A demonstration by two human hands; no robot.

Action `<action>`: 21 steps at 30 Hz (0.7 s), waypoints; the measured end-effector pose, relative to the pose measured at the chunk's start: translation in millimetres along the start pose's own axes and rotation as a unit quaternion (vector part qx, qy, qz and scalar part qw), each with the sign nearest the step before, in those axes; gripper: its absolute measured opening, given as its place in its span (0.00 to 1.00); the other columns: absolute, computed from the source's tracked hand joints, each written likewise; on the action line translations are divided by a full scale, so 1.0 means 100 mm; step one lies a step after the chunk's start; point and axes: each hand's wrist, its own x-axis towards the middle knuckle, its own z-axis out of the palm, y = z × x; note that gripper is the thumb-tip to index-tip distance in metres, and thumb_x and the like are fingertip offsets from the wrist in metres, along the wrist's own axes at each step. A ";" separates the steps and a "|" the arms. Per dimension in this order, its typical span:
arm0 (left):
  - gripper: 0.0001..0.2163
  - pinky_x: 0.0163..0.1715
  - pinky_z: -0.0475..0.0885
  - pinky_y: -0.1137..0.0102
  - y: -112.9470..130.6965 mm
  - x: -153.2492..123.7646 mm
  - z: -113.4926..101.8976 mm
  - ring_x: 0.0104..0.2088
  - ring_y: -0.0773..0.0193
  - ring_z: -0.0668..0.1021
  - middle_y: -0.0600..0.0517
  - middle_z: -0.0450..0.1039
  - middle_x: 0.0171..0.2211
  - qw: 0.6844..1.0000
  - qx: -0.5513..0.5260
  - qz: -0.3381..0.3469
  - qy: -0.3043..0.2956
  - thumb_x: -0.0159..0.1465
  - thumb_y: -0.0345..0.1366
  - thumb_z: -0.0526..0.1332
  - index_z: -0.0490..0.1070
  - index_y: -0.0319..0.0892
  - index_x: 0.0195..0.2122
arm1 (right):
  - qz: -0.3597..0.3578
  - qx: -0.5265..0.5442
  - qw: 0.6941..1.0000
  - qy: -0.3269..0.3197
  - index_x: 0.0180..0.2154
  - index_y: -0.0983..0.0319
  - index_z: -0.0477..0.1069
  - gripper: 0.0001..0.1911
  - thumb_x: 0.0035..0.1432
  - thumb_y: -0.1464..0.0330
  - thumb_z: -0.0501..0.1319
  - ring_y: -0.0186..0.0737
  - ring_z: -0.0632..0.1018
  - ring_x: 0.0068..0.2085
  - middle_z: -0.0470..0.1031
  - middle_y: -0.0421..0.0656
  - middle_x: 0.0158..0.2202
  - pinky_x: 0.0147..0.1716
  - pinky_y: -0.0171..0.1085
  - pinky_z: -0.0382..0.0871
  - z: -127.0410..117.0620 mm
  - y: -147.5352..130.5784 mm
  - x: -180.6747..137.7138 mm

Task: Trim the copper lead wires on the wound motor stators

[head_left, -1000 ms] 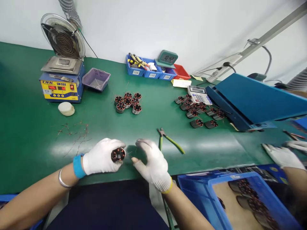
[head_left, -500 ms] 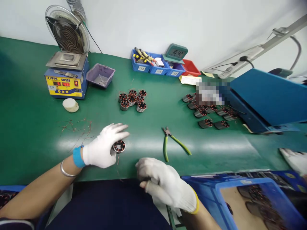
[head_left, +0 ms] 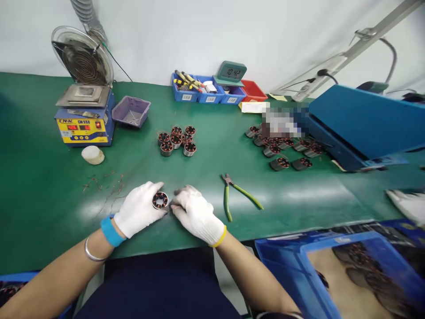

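Note:
My left hand (head_left: pixel 141 209), in a white glove, is closed around a motor stator (head_left: pixel 160 200), a metal ring with copper windings whose open end faces up. My right hand (head_left: pixel 196 213), gloved too, is just right of the stator, with thumb and fingers pinched together at its edge. Whatever lies between those fingertips, perhaps a thin wire, is too small to make out. To the right of my right hand, green-handled cutters (head_left: pixel 234 192) lie spread on the green table. Loose copper wire scraps (head_left: pixel 111 188) are scattered left of my left hand.
Beyond my hands stands a cluster of stators (head_left: pixel 175 141); more stators (head_left: pixel 279 163) are at the right by a blue box (head_left: pixel 368 122). Back left are a solder pot (head_left: pixel 84 119) and a purple tray (head_left: pixel 131 110). Blue bins (head_left: pixel 209 98) line the wall. A blue crate (head_left: pixel 303 250) sits lower right.
My right hand has moved up and left from the table's front edge to the stator, its fingers now pinched. My left hand has closed further around the stator. The view has shifted slightly.

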 end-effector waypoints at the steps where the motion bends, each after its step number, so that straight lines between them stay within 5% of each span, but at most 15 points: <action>1: 0.20 0.41 0.72 0.64 -0.01 0.00 -0.01 0.40 0.55 0.77 0.45 0.73 0.41 1.000 0.000 0.002 -0.005 0.57 0.43 0.63 0.69 0.40 0.49 | 0.018 0.041 0.999 -0.022 0.33 0.60 0.73 0.06 0.57 0.69 0.58 0.46 0.75 0.45 0.77 0.46 0.39 0.52 0.47 0.65 -0.03 0.00 0.05; 3: 0.16 0.40 0.72 0.64 -0.01 0.01 -0.01 0.38 0.56 0.77 0.46 0.73 0.40 1.000 -0.002 0.005 -0.014 0.57 0.43 0.63 0.71 0.41 0.44 | 0.068 0.167 0.983 -0.027 0.31 0.60 0.72 0.07 0.57 0.69 0.56 0.42 0.76 0.39 0.76 0.43 0.33 0.45 0.43 0.69 -0.13 0.02 0.13; 7: 0.15 0.40 0.73 0.63 -0.01 0.01 -0.01 0.38 0.55 0.77 0.47 0.72 0.39 1.000 -0.010 0.007 -0.027 0.55 0.42 0.63 0.71 0.41 0.42 | 0.107 0.388 0.912 0.081 0.31 0.59 0.67 0.09 0.58 0.62 0.53 0.42 0.77 0.37 0.72 0.41 0.27 0.39 0.40 0.71 -0.38 0.07 0.24; 9: 0.18 0.41 0.73 0.62 -0.03 0.00 -0.01 0.39 0.54 0.77 0.46 0.72 0.41 0.999 -0.027 0.005 -0.029 0.54 0.43 0.64 0.70 0.42 0.44 | 0.102 0.344 0.927 0.110 0.32 0.59 0.68 0.09 0.58 0.61 0.55 0.44 0.77 0.40 0.74 0.42 0.30 0.41 0.42 0.70 -0.44 0.06 0.22; 13: 0.36 0.49 0.72 0.61 -0.07 -0.01 -0.04 0.49 0.50 0.75 0.41 0.65 0.54 0.996 -0.067 0.054 -0.036 0.46 0.42 0.69 0.60 0.39 0.56 | 0.035 0.040 0.999 -0.005 0.47 0.58 0.71 0.21 0.50 0.62 0.64 0.49 0.75 0.44 0.75 0.46 0.42 0.45 0.44 0.67 -0.25 -0.08 0.08; 16: 0.23 0.48 0.72 0.63 -0.09 0.00 -0.07 0.48 0.53 0.75 0.45 0.70 0.51 0.993 -0.067 0.088 -0.051 0.56 0.36 0.63 0.64 0.40 0.53 | 0.017 -0.032 0.999 -0.040 0.56 0.59 0.66 0.29 0.50 0.68 0.62 0.50 0.75 0.43 0.76 0.48 0.41 0.43 0.45 0.68 -0.05 -0.14 0.01; 19: 0.12 0.40 0.72 0.65 -0.09 0.02 -0.07 0.40 0.56 0.78 0.49 0.75 0.40 0.993 -0.049 0.080 -0.066 0.60 0.36 0.59 0.69 0.43 0.45 | 0.104 0.182 0.978 -0.009 0.56 0.58 0.63 0.28 0.52 0.71 0.56 0.43 0.77 0.37 0.75 0.42 0.35 0.37 0.40 0.70 0.00 -0.08 0.05; 21: 0.11 0.38 0.71 0.65 -0.09 0.03 -0.04 0.38 0.56 0.78 0.50 0.75 0.39 0.994 -0.036 0.077 -0.069 0.59 0.37 0.60 0.69 0.43 0.43 | 0.146 0.381 0.913 0.009 0.54 0.60 0.62 0.27 0.50 0.68 0.57 0.39 0.76 0.33 0.72 0.39 0.30 0.33 0.38 0.71 -0.05 -0.01 0.10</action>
